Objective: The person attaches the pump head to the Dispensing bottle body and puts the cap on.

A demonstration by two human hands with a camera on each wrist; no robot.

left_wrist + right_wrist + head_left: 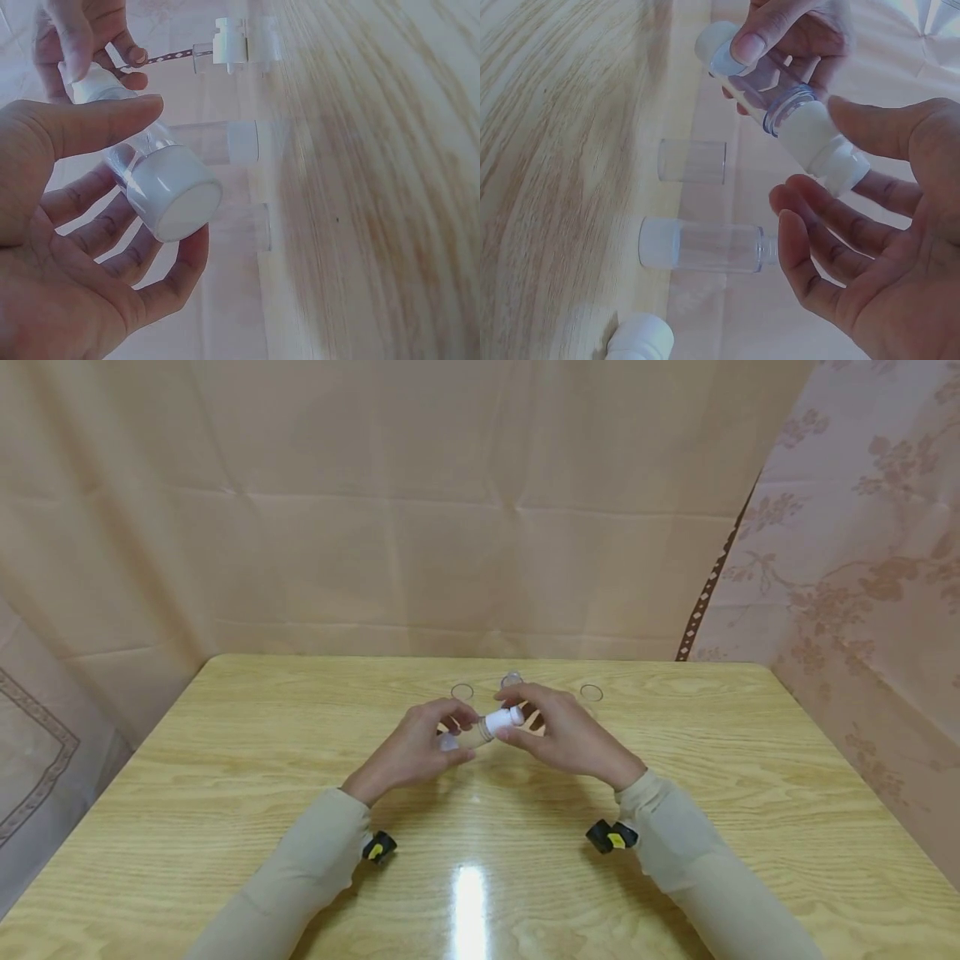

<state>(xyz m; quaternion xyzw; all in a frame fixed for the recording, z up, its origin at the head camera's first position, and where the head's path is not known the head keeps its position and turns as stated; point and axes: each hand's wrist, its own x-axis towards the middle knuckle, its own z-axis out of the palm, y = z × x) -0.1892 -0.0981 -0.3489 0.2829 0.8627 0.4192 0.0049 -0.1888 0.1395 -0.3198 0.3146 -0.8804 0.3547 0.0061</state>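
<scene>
My left hand (112, 247) holds a clear bottle (761, 94) by its lower body, close to the white base (180, 199). The bottle is tilted above the table, its top pointing toward my right hand (562, 731). A white pump top (821, 146) sits on the bottle's neck. My right thumb and fingers grip this pump top loosely, with the thumb against its collar. Behind the hands, a second clear bottle (716, 247) with a white base stands upright, its neck uncovered. A clear cylindrical cap (692, 161) stands to its left.
Another white pump top (230, 41) stands to the right of the second bottle, beside a clear cap (591, 692) at the back of the wooden table (225, 793). A beige curtain (450, 527) hangs behind the table's far edge.
</scene>
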